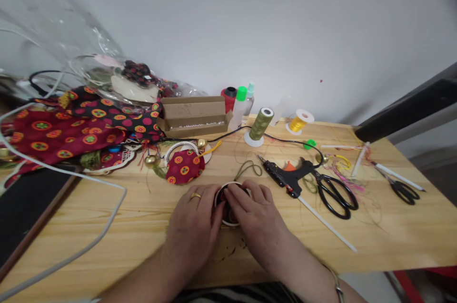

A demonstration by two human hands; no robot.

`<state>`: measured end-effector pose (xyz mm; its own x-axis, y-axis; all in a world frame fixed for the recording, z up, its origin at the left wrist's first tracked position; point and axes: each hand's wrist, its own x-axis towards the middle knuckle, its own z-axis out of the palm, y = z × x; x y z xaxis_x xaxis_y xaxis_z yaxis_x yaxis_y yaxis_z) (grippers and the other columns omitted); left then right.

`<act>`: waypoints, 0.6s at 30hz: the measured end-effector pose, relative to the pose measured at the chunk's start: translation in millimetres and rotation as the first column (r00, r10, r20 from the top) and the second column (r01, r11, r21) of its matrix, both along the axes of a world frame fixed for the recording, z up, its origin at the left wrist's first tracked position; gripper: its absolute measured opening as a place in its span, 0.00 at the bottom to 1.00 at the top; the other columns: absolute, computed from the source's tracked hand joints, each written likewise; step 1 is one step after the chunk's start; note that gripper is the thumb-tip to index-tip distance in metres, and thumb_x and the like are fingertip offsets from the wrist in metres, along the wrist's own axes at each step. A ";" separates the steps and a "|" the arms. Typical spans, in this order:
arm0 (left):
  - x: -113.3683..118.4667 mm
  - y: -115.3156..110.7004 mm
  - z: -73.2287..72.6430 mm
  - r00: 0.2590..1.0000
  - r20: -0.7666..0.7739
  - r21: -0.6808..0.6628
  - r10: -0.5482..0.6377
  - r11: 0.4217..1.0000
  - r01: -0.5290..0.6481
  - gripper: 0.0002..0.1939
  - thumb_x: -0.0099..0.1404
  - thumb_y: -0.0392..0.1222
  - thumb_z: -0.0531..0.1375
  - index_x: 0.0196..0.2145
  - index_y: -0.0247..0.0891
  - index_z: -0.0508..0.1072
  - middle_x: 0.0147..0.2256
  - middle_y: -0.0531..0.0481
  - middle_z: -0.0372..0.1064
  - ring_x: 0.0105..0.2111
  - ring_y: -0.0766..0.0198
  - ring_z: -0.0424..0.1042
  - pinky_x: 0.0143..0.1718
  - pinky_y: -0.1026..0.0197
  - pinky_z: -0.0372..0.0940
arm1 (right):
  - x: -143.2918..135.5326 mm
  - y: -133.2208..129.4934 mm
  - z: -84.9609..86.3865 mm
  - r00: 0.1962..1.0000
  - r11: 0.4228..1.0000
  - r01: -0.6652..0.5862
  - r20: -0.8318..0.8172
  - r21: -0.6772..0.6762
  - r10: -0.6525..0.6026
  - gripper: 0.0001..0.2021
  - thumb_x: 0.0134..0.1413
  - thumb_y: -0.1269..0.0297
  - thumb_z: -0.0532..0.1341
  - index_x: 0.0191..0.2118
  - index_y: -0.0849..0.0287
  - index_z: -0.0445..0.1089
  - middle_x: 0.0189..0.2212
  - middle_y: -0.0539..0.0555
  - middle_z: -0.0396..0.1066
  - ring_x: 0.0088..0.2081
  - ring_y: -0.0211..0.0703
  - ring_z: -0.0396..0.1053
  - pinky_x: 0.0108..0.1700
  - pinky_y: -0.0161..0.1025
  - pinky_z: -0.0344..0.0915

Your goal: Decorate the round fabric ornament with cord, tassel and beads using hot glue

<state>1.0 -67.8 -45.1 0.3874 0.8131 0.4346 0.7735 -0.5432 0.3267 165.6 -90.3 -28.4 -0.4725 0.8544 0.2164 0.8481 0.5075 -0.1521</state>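
Both hands are around a small round disc (229, 217) with dark patterned fabric inside a white rim, near the table's front edge. My left hand (194, 219), with a gold ring, holds the disc's left side, thumb at its face. The fingers of my right hand (255, 217) press together across its top and right side, hiding much of it. An olive cord loop (250, 166) sticks out just beyond the disc. Left of that lies a red flower-patterned fabric round (183, 167) with a yellow cord. The black glue gun (289, 174) rests to the right, a white glue stick in its back.
Black-handled scissors (335, 193) and smaller scissors (403, 191) lie right, near a white pencil (400, 177). Behind stand an olive thread spool (262, 124), a yellow spool (299, 122), bottles and an open cardboard box (194, 115). Patterned fabric (64, 134) and a white cable (103, 231) occupy the left.
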 end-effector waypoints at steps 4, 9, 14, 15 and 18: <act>0.6 -0.4 -0.2 1.000 -0.015 0.001 0.000 1.000 0.000 0.11 0.64 0.34 0.56 0.45 0.35 0.67 0.38 0.43 0.73 0.38 0.52 0.70 0.41 0.50 0.67 | 2.6 -0.1 4.3 0.998 0.999 0.020 -0.066 -0.045 -0.023 0.23 0.54 0.80 0.56 0.56 0.64 0.64 0.54 0.62 0.67 0.50 0.54 0.59 0.47 0.50 0.61; 1.3 -0.4 0.7 1.000 -0.008 -0.016 0.013 1.000 -0.013 0.10 0.64 0.35 0.56 0.44 0.34 0.67 0.37 0.43 0.72 0.37 0.52 0.69 0.39 0.49 0.68 | 5.3 0.8 4.4 0.997 0.998 0.029 -0.075 -0.061 -0.033 0.26 0.53 0.81 0.55 0.58 0.63 0.62 0.55 0.61 0.66 0.50 0.54 0.59 0.48 0.50 0.60; 1.1 0.7 2.1 0.999 0.003 0.022 -0.050 0.998 0.050 0.09 0.65 0.32 0.55 0.43 0.33 0.70 0.38 0.42 0.72 0.39 0.52 0.68 0.41 0.48 0.68 | 5.2 1.2 1.7 0.999 0.999 0.030 -0.015 -0.037 -0.030 0.23 0.55 0.78 0.56 0.57 0.62 0.64 0.55 0.61 0.66 0.50 0.55 0.57 0.47 0.51 0.59; 0.8 1.0 2.5 0.998 0.005 0.035 -0.067 0.997 0.067 0.09 0.65 0.31 0.55 0.42 0.34 0.71 0.39 0.42 0.73 0.39 0.53 0.68 0.41 0.49 0.68 | 4.9 1.0 1.3 1.000 0.999 0.031 -0.002 -0.024 -0.031 0.22 0.55 0.78 0.56 0.56 0.63 0.64 0.55 0.61 0.66 0.50 0.56 0.57 0.47 0.52 0.59; 0.0 1.2 3.4 0.996 0.006 0.067 -0.090 0.994 0.089 0.09 0.64 0.31 0.56 0.42 0.33 0.73 0.38 0.42 0.73 0.38 0.53 0.69 0.40 0.50 0.69 | 3.9 0.4 -0.3 0.999 1.000 0.028 0.026 0.006 -0.028 0.21 0.56 0.76 0.56 0.56 0.65 0.65 0.55 0.62 0.66 0.50 0.58 0.56 0.47 0.53 0.58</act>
<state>1.0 -66.6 -41.7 0.4532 0.7446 0.4901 0.7178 -0.6308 0.2945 169.5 -89.9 -28.7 -0.4540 0.8662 0.2089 0.8655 0.4844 -0.1273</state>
